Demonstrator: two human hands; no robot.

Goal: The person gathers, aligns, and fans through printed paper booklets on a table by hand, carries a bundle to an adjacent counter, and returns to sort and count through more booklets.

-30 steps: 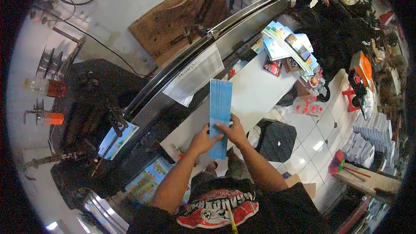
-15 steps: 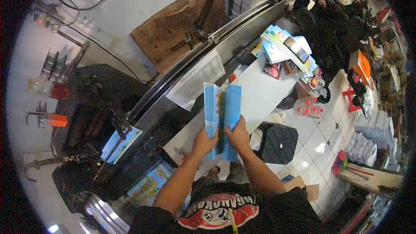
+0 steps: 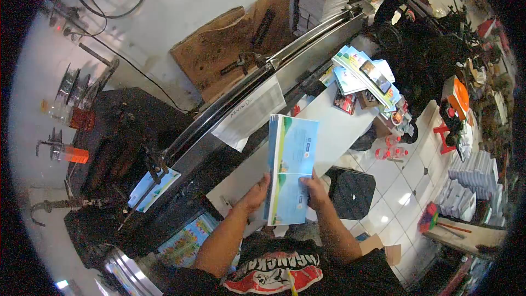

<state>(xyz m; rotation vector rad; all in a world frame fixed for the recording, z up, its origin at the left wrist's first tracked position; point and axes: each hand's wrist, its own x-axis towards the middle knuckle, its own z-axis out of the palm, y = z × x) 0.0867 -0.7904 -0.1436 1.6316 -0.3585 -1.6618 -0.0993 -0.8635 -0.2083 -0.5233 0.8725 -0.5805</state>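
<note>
A stack of light-blue printed sheets (image 3: 293, 156) with a green and yellow border is upright between my two hands, in front of my shirt. My left hand (image 3: 256, 193) is on the stack's left edge, its fingers partly behind the sheets. My right hand (image 3: 314, 189) grips the right edge, with the thumb on the front face and the other fingers hidden behind. Beneath the stack is a pale work table (image 3: 241, 178).
A long dark machine with a metal rail (image 3: 219, 93) runs beside the table, with a hand-lettered paper (image 3: 249, 112) on it. More booklets (image 3: 367, 77) are piled at the table's far end. A black stool (image 3: 352, 193) stands on the tiled floor at the right.
The sheets were bent apart into two fanned halves; now they are together as one stack with a printed face toward me. My right hand has moved slightly right and down.
</note>
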